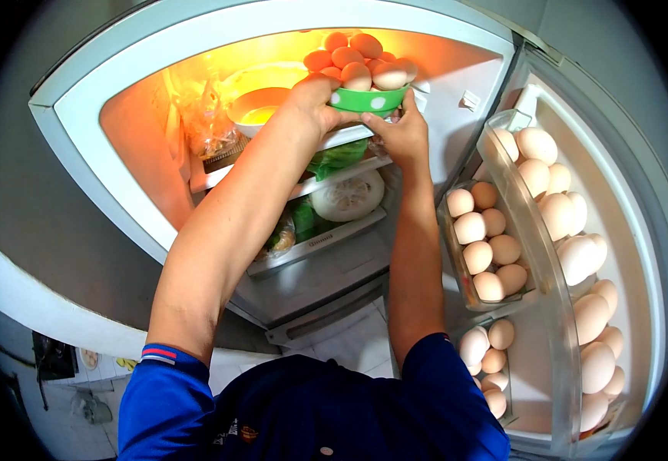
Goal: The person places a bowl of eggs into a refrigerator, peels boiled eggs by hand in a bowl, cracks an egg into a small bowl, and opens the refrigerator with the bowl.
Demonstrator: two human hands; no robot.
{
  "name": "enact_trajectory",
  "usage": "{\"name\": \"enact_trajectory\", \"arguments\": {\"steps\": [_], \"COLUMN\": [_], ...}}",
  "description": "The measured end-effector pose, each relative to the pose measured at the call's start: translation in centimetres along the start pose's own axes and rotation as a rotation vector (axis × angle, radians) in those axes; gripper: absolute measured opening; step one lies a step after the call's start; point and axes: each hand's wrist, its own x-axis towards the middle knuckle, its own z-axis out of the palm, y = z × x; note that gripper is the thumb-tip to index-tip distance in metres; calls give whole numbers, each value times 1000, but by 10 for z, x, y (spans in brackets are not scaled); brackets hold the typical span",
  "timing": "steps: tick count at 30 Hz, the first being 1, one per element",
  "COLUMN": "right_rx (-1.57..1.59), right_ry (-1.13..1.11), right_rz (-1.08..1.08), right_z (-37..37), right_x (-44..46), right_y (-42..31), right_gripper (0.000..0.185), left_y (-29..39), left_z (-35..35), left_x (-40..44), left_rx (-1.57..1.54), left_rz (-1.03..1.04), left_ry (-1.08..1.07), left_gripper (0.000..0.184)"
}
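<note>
A green bowl with white dots [357,101] is heaped with eggs [347,58] and sits at the top shelf of the open fridge. My left hand [317,101] grips the bowl's left side, its fingers partly hidden behind it. Round the right side of the bowl closes my right hand [402,129], with the thumb under the front. Whether the bowl's base rests on the shelf cannot be made out. Just left of my left hand stands a pale bowl [251,111] with something yellow inside.
The open fridge door [641,292] on the right carries racks of eggs [470,228]. A clear plastic bag [205,115] lies at the top shelf's left. Lower shelves hold leafy greens [339,157] and a wrapped pale round item [348,196].
</note>
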Motion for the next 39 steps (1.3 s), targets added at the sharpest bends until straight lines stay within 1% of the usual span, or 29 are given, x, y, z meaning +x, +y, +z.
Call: {"name": "enact_trajectory", "arguments": {"steps": [4, 6, 7, 9, 10, 12, 16, 18, 19, 21, 25, 27, 30, 31, 33, 34, 36, 37, 38, 39], "right_rx": [9, -15, -16, -90, -92, -126, -206, -282, -286, -377, -442, -446, -484, -486, -486, -487, -425, -426, -437, -448], "right_ry": [-1, 12, 11, 24, 24, 5, 10, 19, 18, 82, 75, -3, -14, -12, 52, 54, 17, 20, 37, 55], "right_rz": [24, -41, -38, -15, -15, 61, 73, 137, 136, 41, 64, 137, 128, 128, 72, 68, 129, 126, 149, 175], "right_z": [1, 2, 3, 3, 3, 2, 4, 5, 6, 8, 8, 6, 6, 6, 8, 8, 8, 8, 8, 9], "right_x": [1, 2, 1, 1, 1, 2, 6, 6, 5, 4, 5, 6, 10, 10, 11, 11, 8, 6, 3, -3], "right_y": [-1, 0, -1, -6, -6, -6, 4, 3, 3, 3, 0, -1, 7, 12, 14, 12, 6, -1, -8, -12], "right_gripper": [50, 51, 51, 51, 51, 66, 69, 73, 73, 50, 51, 76, 78, 78, 51, 51, 60, 60, 69, 77], "left_y": [-4, -6, -7, -9, -10, -12, -13, -15, -16, -17, -21, -22, -19, -21, -22, -21, -22, -21, -24, -27], "left_z": [-8, -10, -10, -8, -9, -12, -20, -23, -25, -26, -29, -30, -34, -34, -31, -29, -27, -24, -25, -27], "left_x": [10, 10, 9, 7, 8, 11, 17, 19, 21, 22, 23, 26, 29, 29, 25, 22, 9, -7, -14, -19], "left_rx": [50, 55, 54, 34, 33, 84, 84, 95, 92, 86, 95, 101, 112, 112, 90, 90, 93, 115, 115, 106], "left_rz": [39, 10, 8, 7, 6, -10, 7, -4, -5, 10, 36, 33, 14, 13, 23, 26, -5, 41, 39, 77], "left_ry": [-54, -62, -60, 36, 35, 54, -24, -45, -46, -74, -38, -59, -88, -90, -78, -82, -58, -88, -92, -88], "left_gripper": [27, 24, 24, 24, 24, 22, 21, 18, 18, 19, 22, 26, 25, 25, 26, 26, 26, 32, 32, 36]}}
